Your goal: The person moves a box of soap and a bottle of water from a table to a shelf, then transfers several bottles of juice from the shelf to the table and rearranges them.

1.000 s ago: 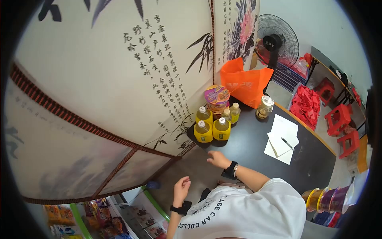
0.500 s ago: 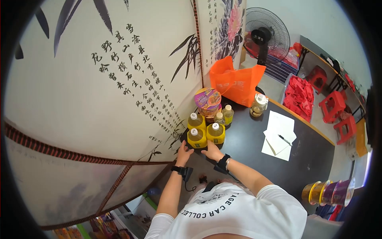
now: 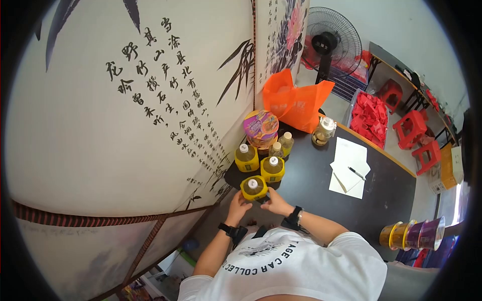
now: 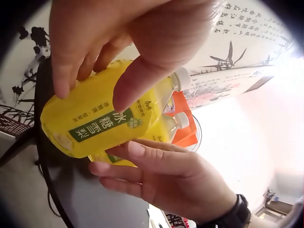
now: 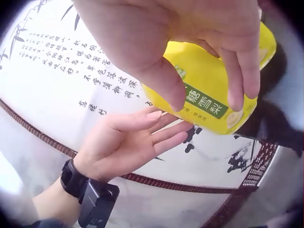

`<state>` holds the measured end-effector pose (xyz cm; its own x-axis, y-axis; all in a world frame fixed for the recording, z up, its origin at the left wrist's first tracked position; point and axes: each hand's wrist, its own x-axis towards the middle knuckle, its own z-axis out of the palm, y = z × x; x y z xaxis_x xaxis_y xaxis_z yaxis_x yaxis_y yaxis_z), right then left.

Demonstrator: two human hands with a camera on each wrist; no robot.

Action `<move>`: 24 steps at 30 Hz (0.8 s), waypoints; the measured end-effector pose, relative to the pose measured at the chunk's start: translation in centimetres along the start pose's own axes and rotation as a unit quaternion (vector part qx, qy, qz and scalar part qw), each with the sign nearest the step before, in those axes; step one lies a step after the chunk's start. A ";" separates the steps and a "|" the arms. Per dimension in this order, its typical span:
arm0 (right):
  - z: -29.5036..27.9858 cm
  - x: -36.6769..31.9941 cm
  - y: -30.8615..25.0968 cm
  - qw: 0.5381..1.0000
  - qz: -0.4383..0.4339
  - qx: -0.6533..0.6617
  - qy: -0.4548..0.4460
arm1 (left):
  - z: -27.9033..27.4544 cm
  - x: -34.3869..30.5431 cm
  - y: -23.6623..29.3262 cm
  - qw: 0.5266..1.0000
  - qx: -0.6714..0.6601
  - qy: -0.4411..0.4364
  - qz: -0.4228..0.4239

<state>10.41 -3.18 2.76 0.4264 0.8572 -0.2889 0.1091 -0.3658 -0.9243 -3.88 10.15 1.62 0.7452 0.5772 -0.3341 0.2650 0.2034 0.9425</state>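
Observation:
Both hands hold a yellow-labelled bottle with a white cap at the table's near left edge. The left hand is on its left side; in the left wrist view the left hand's thumb and fingers curl round the yellow label. From the other side the right hand grips it; in the right wrist view the right hand's thumb and fingers span the label. Two similar bottles, one left and one right, stand just behind.
Behind the bottles are two small bottles, stacked noodle tubs, an orange bag and a glass jar. Papers with a pen lie mid-table. Several cups are at the right; a folding screen rises at left.
The hands came from the table's near side to the front-left bottle, which has moved toward the person, away from the other two. The head view has shifted.

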 end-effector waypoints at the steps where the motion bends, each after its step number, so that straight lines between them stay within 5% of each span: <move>1: -0.3 -1.1 -0.1 1.000 0.009 0.008 -0.004 | 0.2 -0.4 -0.2 1.000 -0.001 0.002 -0.003; 9: -4.6 -5.6 1.7 0.994 0.060 -0.078 0.037 | 4.0 -2.1 0.5 0.992 -0.035 -0.092 -0.076; 13: -5.3 -4.1 4.1 0.986 -0.020 -0.151 0.069 | 5.7 -0.4 -4.0 0.996 0.013 -0.084 -0.018; 15: -5.2 -3.1 4.6 0.987 -0.069 -0.134 0.046 | 6.8 -0.2 -4.1 0.975 0.193 -0.026 0.107; 21: -5.3 -2.1 4.6 0.987 -0.158 -0.022 -0.026 | 9.0 -1.7 -2.6 0.990 0.045 0.019 0.134; 24: -5.4 -2.8 2.6 0.989 -0.124 -0.024 -0.072 | 8.9 -2.9 -4.0 0.989 0.037 0.057 0.133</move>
<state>14.38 -8.54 2.50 0.2490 0.9643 -0.0904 0.2386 -0.1516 -0.9592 -1.60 0.62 -1.22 0.7216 0.6889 -0.0684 0.1161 -0.0230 0.9930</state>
